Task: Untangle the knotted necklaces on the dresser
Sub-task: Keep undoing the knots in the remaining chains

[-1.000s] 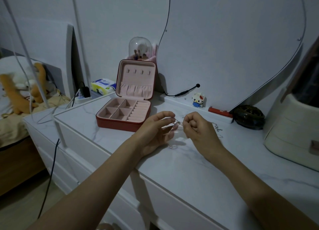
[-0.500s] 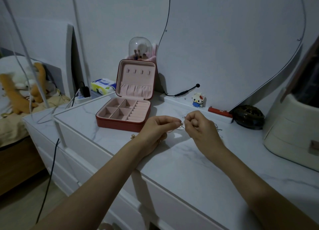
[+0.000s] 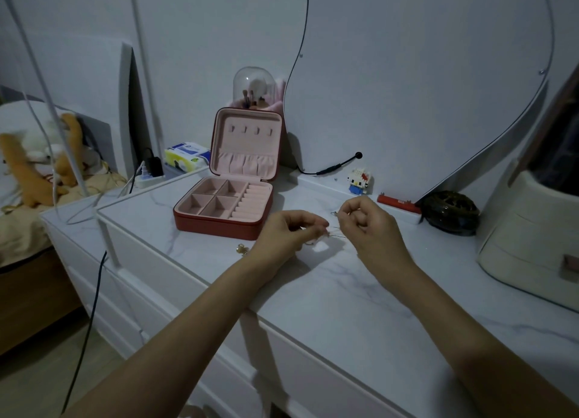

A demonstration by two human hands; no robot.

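Thin silver necklace chains [image 3: 332, 231] stretch between my two hands just above the white marble dresser top [image 3: 329, 292]. My left hand [image 3: 286, 234] pinches the chain with thumb and fingertips at its right end. My right hand [image 3: 369, 229] has its fingers curled and pinches the chain near its raised fingertips. Most of the chain is hidden by the fingers. A small gold piece of jewellery [image 3: 242, 248] lies on the top to the left of my left wrist.
An open red jewellery box [image 3: 230, 198] with pink lining stands behind my left hand. Along the mirror base stand a small block figure [image 3: 359, 181], a red bar [image 3: 398, 203] and a dark round openwork object [image 3: 449, 212]. A cream container [image 3: 532, 235] fills the right side.
Both hands have lifted slightly and drawn a little apart, pulling the chain taut between them. The gold piece by my left wrist has come into view.
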